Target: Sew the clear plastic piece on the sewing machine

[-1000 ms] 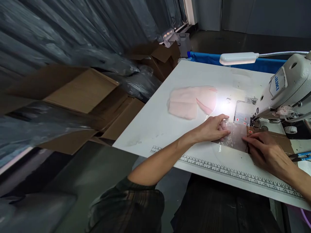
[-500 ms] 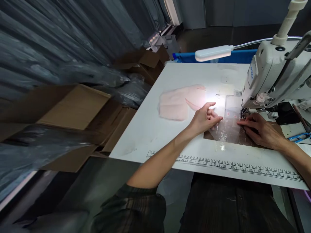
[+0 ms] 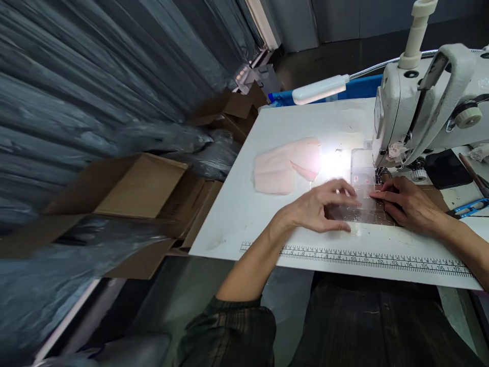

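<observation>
Head view: both hands are laid on a clear plastic sheet (image 3: 359,209) spread flat over a brown piece (image 3: 431,196) on the white sewing table (image 3: 244,204), right of centre in the frame. The left hand (image 3: 319,209) is held loosely open, palm down, fingers spread and slightly curled; its fingertips and thumb are pressed on the left part of the sheet, and nothing is gripped. The right hand (image 3: 407,204) is also flat and open, its fingers extended leftward onto the sheet just below the presser foot (image 3: 378,176) of the white sewing machine (image 3: 424,102) — nothing is clasped here either. The fingertips of the two hands are close together but apart.

A pink fabric piece (image 3: 284,165) is seen lying left of the sheet, near the left hand yet not touching it, partly washed out by the glare of the lamp (image 3: 319,89) above. A printed ruler (image 3: 374,257) is run along the near table edge, just below both hands. Blue snips (image 3: 471,208) are placed at the right edge of the frame, beside the right forearm. Bare table surface is left open to the left of the pink fabric, up to the table's left edge — beyond that edge, open cardboard boxes (image 3: 130,188) are stacked against a dark pleated curtain (image 3: 95,66) in the left half of the frame.
</observation>
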Demonstrator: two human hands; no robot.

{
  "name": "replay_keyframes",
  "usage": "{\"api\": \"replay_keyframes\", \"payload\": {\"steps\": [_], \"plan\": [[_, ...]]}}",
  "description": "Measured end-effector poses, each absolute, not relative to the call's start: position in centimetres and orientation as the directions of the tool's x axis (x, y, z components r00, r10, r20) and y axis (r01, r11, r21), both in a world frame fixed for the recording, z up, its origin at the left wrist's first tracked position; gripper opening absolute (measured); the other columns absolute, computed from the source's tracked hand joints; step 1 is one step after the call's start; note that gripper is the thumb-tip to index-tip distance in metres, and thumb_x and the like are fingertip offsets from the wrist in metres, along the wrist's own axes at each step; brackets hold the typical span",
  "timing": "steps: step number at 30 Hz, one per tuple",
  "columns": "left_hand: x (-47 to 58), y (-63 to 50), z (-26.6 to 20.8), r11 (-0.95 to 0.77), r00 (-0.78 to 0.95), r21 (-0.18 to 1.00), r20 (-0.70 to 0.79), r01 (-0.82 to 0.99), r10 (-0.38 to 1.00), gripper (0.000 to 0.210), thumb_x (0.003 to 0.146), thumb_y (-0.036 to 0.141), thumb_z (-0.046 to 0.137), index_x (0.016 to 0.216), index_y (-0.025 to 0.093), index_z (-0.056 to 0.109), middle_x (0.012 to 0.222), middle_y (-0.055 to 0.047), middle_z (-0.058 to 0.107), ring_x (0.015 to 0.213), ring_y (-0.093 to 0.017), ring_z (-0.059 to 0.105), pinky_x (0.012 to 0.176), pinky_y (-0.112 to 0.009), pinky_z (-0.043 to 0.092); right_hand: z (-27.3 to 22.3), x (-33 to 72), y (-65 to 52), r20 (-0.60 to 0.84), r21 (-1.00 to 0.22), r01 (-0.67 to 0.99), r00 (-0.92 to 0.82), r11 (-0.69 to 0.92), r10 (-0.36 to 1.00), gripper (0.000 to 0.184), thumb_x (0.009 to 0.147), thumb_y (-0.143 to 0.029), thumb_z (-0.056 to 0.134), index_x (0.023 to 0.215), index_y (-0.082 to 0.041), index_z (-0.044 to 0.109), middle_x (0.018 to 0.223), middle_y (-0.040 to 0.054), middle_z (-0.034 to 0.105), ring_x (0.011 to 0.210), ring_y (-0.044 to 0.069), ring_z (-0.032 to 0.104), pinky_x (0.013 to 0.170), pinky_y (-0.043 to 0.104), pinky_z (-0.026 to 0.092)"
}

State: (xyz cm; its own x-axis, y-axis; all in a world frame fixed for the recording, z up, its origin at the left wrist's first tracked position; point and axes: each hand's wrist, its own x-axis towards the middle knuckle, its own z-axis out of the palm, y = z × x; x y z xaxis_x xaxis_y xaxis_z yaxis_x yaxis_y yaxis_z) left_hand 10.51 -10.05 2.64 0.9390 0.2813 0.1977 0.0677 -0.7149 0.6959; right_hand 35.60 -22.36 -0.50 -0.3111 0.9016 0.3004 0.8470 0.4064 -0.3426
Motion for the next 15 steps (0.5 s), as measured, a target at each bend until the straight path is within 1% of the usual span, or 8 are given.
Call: {"api": "replay_keyframes", "payload": {"steps": [1, 3, 5, 7, 11, 12, 14, 15], "plan": [[10.5, -10.4, 2.8, -0.706, 0.970, 0.706, 0.135, 0.051, 0.204, 0.029, 0.077, 0.041, 0.083, 0.101, 0.026, 0.077, 0.110, -0.005, 0.068, 0.098, -0.019, 0.063, 0.089, -0.037, 0.054, -0.6, 35.7, -22.4, 0.314, -0.341, 0.843, -0.315, 0.416, 0.896, 0.037, 0.096, -0.023, 0.046, 0.120, -0.023, 0.074, 0.106, 0.0125, 0.067, 0.098, 0.027, 0.064, 0.087, 0.044, 0.056], [10.7, -11.4, 3.0, -0.706, 0.987, 0.703, 0.039, 0.081, 0.153, 0.011, 0.085, 0.034, 0.076, 0.092, 0.025, 0.078, 0.103, -0.005, 0.070, 0.093, -0.017, 0.065, 0.087, -0.034, 0.054, -0.7, 35.8, -22.3, 0.344, -0.338, 0.832, -0.327, 0.441, 0.880, 0.037, 0.096, -0.021, 0.046, 0.119, -0.022, 0.074, 0.105, 0.0127, 0.067, 0.098, 0.026, 0.064, 0.087, 0.043, 0.056], [10.9, -12.4, 3.0, -0.718, 0.989, 0.690, 0.022, 0.093, 0.149, 0.013, 0.092, 0.030, 0.069, 0.086, 0.024, 0.078, 0.099, -0.005, 0.071, 0.090, -0.016, 0.066, 0.083, -0.031, 0.054, -0.7, 35.9, -22.3, 0.360, -0.335, 0.823, -0.339, 0.459, 0.869, 0.037, 0.096, -0.020, 0.046, 0.119, -0.023, 0.075, 0.105, 0.0122, 0.067, 0.097, 0.025, 0.064, 0.086, 0.042, 0.056], [11.0, -13.0, 2.9, -0.720, 0.993, 0.691, 0.034, 0.061, 0.116, 0.016, 0.096, 0.028, 0.064, 0.089, 0.021, 0.077, 0.099, -0.007, 0.071, 0.091, -0.015, 0.066, 0.083, -0.030, 0.055, -0.7, 36.0, -22.3, 0.370, -0.334, 0.814, -0.350, 0.475, 0.861, 0.037, 0.097, -0.022, 0.045, 0.117, -0.024, 0.076, 0.104, 0.0117, 0.066, 0.096, 0.025, 0.064, 0.085, 0.042, 0.057], [10.8, -12.8, 2.5, -0.736, 0.994, 0.677, 0.090, -0.017, 0.060, 0.021, 0.090, 0.030, 0.072, 0.105, 0.015, 0.075, 0.113, -0.013, 0.069, 0.103, -0.019, 0.067, 0.091, -0.033, 0.057, -1.1, 36.2, -22.2, 0.411, -0.333, 0.795, -0.361, 0.506, 0.837, 0.039, 0.098, -0.026, 0.042, 0.115, -0.025, 0.077, 0.100, 0.0119, 0.066, 0.092, 0.025, 0.065, 0.081, 0.043, 0.058], [10.7, -12.7, 2.4, -0.743, 0.994, 0.669, 0.097, -0.025, 0.054, 0.022, 0.089, 0.028, 0.074, 0.105, 0.013, 0.075, 0.113, -0.014, 0.069, 0.103, -0.019, 0.068, 0.092, -0.033, 0.058, -1.4, 36.3, -22.2, 0.425, -0.334, 0.796, -0.351, 0.505, 0.834, 0.039, 0.098, -0.027, 0.042, 0.114, -0.026, 0.078, 0.099, 0.0120, 0.066, 0.091, 0.025, 0.065, 0.080, 0.043, 0.058], [10.8, -12.6, 2.3, -0.745, 0.992, 0.667, 0.096, -0.004, 0.081, 0.011, 0.092, 0.021, 0.069, 0.094, 0.015, 0.077, 0.107, -0.012, 0.072, 0.098, -0.017, 0.070, 0.089, -0.030, 0.059, -2.3, 36.4, -22.2, 0.459, -0.335, 0.801, -0.321, 0.497, 0.828, 0.038, 0.098, -0.029, 0.043, 0.110, -0.028, 0.079, 0.098, 0.0124, 0.066, 0.089, 0.026, 0.065, 0.079, 0.043, 0.058], [10.8, -12.6, 2.2, -0.750, 0.991, 0.661, 0.085, 0.023, 0.106, 0.009, 0.092, 0.018, 0.068, 0.092, 0.015, 0.077, 0.106, -0.012, 0.072, 0.098, -0.016, 0.070, 0.090, -0.029, 0.059, -2.8, 36.4, -22.1, 0.493, -0.336, 0.804, -0.294, 0.491, 0.819, 0.038, 0.098, -0.032, 0.043, 0.110, -0.029, 0.079, 0.097, 0.0126, 0.066, 0.087, 0.026, 0.064, 0.076, 0.043, 0.058]]}}
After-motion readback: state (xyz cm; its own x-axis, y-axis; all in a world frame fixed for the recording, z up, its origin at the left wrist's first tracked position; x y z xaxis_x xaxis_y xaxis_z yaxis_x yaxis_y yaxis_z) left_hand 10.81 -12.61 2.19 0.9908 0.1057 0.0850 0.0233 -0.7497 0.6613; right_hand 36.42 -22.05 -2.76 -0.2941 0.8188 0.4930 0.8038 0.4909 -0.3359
